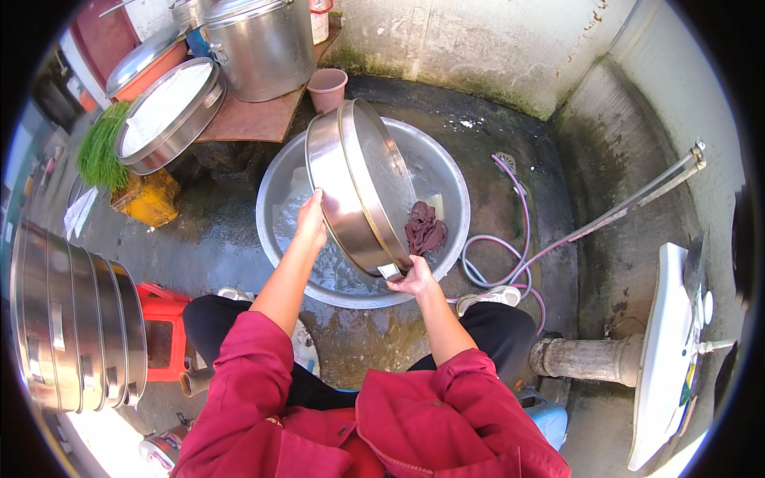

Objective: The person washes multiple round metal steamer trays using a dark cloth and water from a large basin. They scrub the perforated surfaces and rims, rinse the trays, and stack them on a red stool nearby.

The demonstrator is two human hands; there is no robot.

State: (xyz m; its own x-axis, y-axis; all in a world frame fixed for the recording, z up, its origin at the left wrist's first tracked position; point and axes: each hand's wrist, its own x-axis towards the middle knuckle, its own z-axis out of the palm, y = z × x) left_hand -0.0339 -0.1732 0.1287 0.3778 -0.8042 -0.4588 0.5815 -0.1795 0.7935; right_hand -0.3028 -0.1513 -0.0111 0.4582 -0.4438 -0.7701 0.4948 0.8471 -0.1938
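Note:
A round metal steamer tray [343,191] is tilted on its side over a large metal basin [463,209] that holds water. My left hand [312,222] grips its rim at the left. Near a small side handle, my right hand [413,277] holds the lower edge. A crumpled dark maroon cloth [425,228] lies in the basin, right of the tray and just above my right hand. The tray hides the middle of the basin.
Stacked steamer trays [77,322] stand at the left by a red plastic stool [176,340]. A big metal pot [263,57] and a white-filled steamer tray [209,98] rest on a low table. A coiled hose [472,251] lies right of the basin, near a pedestal washbasin [657,358].

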